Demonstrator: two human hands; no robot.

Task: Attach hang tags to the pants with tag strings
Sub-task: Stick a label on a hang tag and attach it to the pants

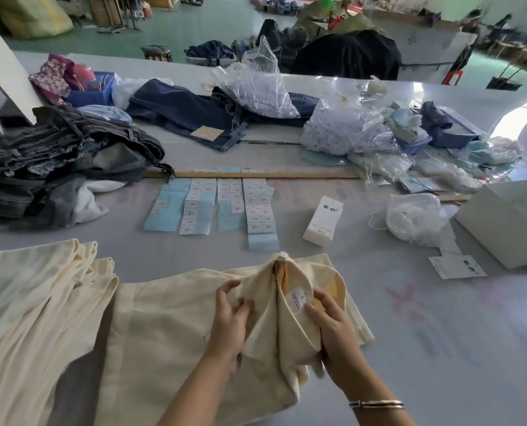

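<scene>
Cream pants (pixel 176 318) lie flat across the near half of the grey table (pixel 440 333), long axis running from about 9 o'clock to 3 o'clock, with the waist end bunched up and opened directly in front of the person. The left hand (pixel 230 321) rests on the outer face of the raised waistband, fingers curled and gathering the cloth; the right hand (pixel 327 318) sits just beside it toward 3 o'clock, thumb and fingers pinching the fabric edge at the sewn-in white label (pixel 297 299). The two hands are near each other but apart, each clamped on the pants, spreading the opening between them. A loose hang tag (pixel 456 267) lies flat on the table toward 2 o'clock from the hands, well apart from the garment and on the right hand's side, so the right hand is judged the nearer one for fetching it. Beyond it, also toward 2 o'clock, sits a clear bag (pixel 416 218) of white material, possibly the tag strings, though this cannot be confirmed. A white carton (pixel 323 221) stands at about 1 o'clock, and rows of printed stickers (pixel 225 207) lie at 12 o'clock. No tag or string appears attached yet; attachment is judged not begun on this pair.
</scene>
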